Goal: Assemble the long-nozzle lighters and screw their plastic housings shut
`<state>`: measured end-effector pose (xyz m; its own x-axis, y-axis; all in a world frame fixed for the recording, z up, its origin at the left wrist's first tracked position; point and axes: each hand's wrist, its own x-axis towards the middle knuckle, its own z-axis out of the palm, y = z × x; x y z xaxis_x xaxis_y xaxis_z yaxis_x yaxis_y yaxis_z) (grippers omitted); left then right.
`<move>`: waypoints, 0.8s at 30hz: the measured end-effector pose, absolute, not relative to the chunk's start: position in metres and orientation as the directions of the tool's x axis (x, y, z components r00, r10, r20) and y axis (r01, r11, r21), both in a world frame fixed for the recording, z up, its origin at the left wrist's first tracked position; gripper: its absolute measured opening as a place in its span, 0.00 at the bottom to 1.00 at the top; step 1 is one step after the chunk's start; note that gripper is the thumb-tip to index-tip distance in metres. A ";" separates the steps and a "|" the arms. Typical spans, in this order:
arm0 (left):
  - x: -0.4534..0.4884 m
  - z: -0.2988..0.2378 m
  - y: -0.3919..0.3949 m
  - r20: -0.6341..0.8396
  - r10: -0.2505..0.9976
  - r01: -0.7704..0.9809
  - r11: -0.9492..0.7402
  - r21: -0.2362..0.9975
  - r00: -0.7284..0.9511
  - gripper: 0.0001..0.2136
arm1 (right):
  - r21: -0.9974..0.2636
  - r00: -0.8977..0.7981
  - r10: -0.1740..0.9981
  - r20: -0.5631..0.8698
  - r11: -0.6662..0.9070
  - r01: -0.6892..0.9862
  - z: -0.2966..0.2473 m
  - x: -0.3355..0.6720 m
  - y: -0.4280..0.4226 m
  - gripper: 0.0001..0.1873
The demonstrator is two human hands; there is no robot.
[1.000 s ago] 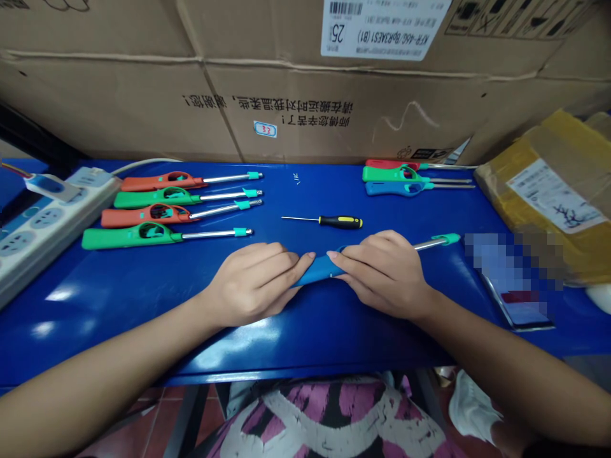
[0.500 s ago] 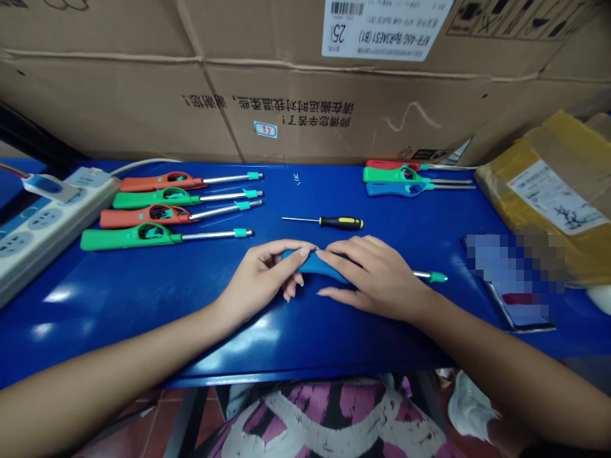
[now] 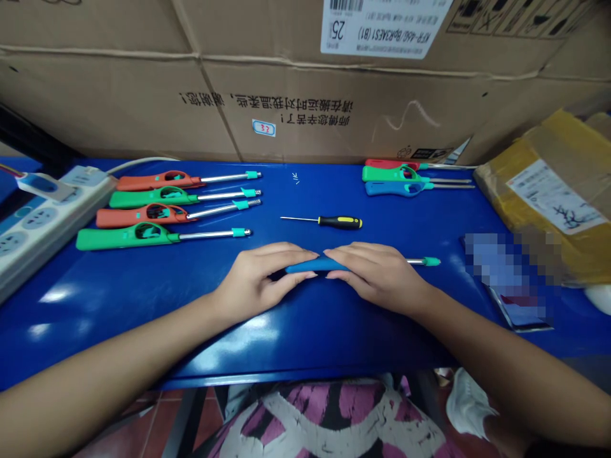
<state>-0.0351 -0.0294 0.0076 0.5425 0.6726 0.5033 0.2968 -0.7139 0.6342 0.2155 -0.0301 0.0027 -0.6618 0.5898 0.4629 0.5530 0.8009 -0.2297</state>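
A blue long-neck lighter [image 3: 312, 264] lies crosswise between my hands, its metal tube pointing right with a green piece of tape at the tip. My left hand [image 3: 262, 273] grips the handle's left end between thumb and fingers. Closed round the handle farther right is my right hand [image 3: 377, 270], which hides the trigger part. Just beyond the hands rests a black and yellow screwdriver [image 3: 340, 222], its thin shaft to the left.
Several orange and green lighters [image 3: 128, 238] lie in a row at the left, beside a white power strip [image 3: 35, 222]. A red, a green and a blue lighter [image 3: 394, 188] sit at the back right. Nearby are a phone [image 3: 508, 280], a taped parcel [image 3: 548, 191] and a large cardboard box [image 3: 143, 114].
The blue lighter has been turned so that its narrow edge faces up. My left thumb has moved from its top to the near side, and my right fingers now close round the handle.
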 end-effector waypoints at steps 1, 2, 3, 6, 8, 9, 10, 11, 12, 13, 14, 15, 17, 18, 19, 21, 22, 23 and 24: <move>-0.036 0.008 -0.028 0.509 0.669 0.299 -0.720 0.627 0.542 0.10 | -0.250 -0.660 0.599 0.454 0.796 0.551 0.003 0.217 -0.029 0.16; -0.037 0.009 -0.027 0.515 0.666 0.305 -0.725 0.618 0.540 0.10 | -0.266 -0.655 0.609 0.448 0.790 0.552 0.004 0.219 -0.027 0.17; -0.038 0.010 -0.025 0.517 0.668 0.316 -0.726 0.611 0.535 0.10 | -0.276 -0.650 0.617 0.443 0.784 0.556 0.005 0.222 -0.025 0.17; -0.045 0.012 -0.021 0.505 0.701 0.375 -0.704 0.603 0.504 0.09 | -0.258 -0.653 0.621 0.433 0.780 0.570 0.009 0.234 -0.017 0.15; -0.048 0.014 -0.018 0.484 0.727 0.403 -0.678 0.614 0.486 0.09 | -0.237 -0.674 0.612 0.414 0.788 0.569 0.011 0.241 -0.013 0.12; -0.049 0.015 -0.018 0.472 0.739 0.407 -0.665 0.627 0.481 0.09 | -0.231 -0.684 0.608 0.402 0.791 0.567 0.012 0.243 -0.011 0.11; -0.049 0.016 -0.017 0.453 0.752 0.405 -0.647 0.646 0.478 0.08 | -0.228 -0.690 0.608 0.393 0.791 0.567 0.012 0.244 -0.011 0.11; -0.049 0.016 -0.016 0.428 0.769 0.398 -0.622 0.675 0.475 0.08 | -0.229 -0.690 0.611 0.387 0.789 0.571 0.011 0.244 -0.010 0.11; -0.049 0.017 -0.015 0.395 0.789 0.388 -0.587 0.710 0.471 0.08 | -0.232 -0.684 0.618 0.387 0.783 0.577 0.011 0.243 -0.010 0.11; -0.049 0.017 -0.015 0.358 0.812 0.376 -0.544 0.750 0.461 0.09 | -0.240 -0.673 0.630 0.388 0.774 0.586 0.010 0.242 -0.011 0.11; -0.048 0.017 -0.014 0.316 0.837 0.364 -0.493 0.790 0.447 0.09 | -0.251 -0.659 0.646 0.385 0.760 0.599 0.010 0.241 -0.011 0.11; -0.048 0.017 -0.013 0.272 0.861 0.351 -0.437 0.828 0.429 0.10 | -0.263 -0.647 0.664 0.375 0.745 0.613 0.010 0.240 -0.011 0.11; -0.046 0.015 -0.012 0.188 0.903 0.318 -0.322 0.892 0.387 0.12 | -0.269 -0.636 0.698 0.329 0.715 0.645 0.009 0.238 -0.011 0.11; -0.045 0.014 -0.012 0.146 0.919 0.302 -0.266 0.915 0.367 0.13 | -0.261 -0.640 0.708 0.300 0.706 0.658 0.009 0.237 -0.011 0.12; -0.043 0.013 -0.012 0.107 0.931 0.284 -0.214 0.935 0.349 0.14 | -0.246 -0.647 0.712 0.271 0.701 0.669 0.009 0.236 -0.011 0.15; -0.040 0.011 -0.014 0.034 0.943 0.245 -0.120 0.962 0.330 0.16 | -0.201 -0.661 0.710 0.242 0.703 0.682 0.007 0.233 -0.012 0.23; -0.037 0.011 -0.015 -0.001 0.944 0.227 -0.078 0.971 0.330 0.16 | -0.176 -0.666 0.705 0.244 0.707 0.685 0.006 0.231 -0.012 0.27; -0.035 0.011 -0.017 -0.033 0.942 0.211 -0.041 0.977 0.335 0.16 | -0.149 -0.672 0.697 0.252 0.714 0.684 0.005 0.229 -0.013 0.29; -0.033 0.011 -0.018 -0.060 0.936 0.200 -0.011 0.980 0.347 0.17 | -0.119 -0.678 0.686 0.264 0.720 0.683 0.004 0.227 -0.014 0.29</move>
